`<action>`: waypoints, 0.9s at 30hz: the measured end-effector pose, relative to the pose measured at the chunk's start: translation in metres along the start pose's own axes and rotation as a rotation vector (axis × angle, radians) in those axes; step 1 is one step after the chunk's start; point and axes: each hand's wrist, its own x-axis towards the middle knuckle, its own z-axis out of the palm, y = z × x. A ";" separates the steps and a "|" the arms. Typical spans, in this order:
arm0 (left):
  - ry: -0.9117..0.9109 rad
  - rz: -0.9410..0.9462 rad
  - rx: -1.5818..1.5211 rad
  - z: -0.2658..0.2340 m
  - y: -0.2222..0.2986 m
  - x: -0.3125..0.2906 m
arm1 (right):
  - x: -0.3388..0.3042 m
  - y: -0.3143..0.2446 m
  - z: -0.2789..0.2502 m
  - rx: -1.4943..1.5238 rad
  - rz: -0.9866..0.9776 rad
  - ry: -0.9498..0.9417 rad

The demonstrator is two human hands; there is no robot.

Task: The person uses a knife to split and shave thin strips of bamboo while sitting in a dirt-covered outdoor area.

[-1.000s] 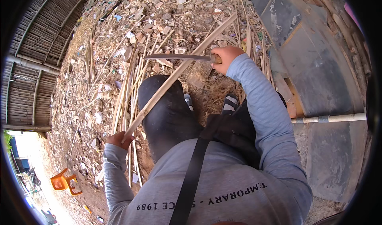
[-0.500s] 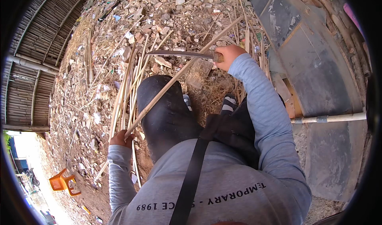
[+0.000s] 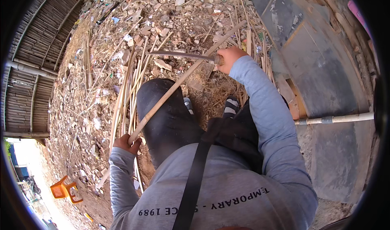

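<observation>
My left hand [image 3: 126, 143] is closed round the lower end of a long pale bamboo strip [image 3: 164, 98]. The strip slants up to the right, passing over my left thigh to its far end beyond my right hand. My right hand [image 3: 232, 59] grips the handle of a machete [image 3: 185, 55], whose long, slightly curved dark blade points left. The blade crosses the bamboo strip near the handle, and seems to touch it. Several more cut bamboo strips [image 3: 124, 93] lie on the ground left of my left leg.
Rubble and dry straw [image 3: 162, 22] cover the ground ahead. Dark flat panels [image 3: 325, 75] lie at the right, with a pale pole [image 3: 349, 119] across them. A woven bamboo wall [image 3: 34, 39] stands at the left, and an orange plastic chair [image 3: 63, 189] at the lower left.
The view has shifted slightly. My left hand has turned a little on the strip, and its thumb shows more. The machete stays across the strip in nearly the same place.
</observation>
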 end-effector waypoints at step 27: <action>-0.308 0.000 -0.126 -0.003 -0.027 0.040 | 0.024 0.080 0.029 0.123 0.328 0.207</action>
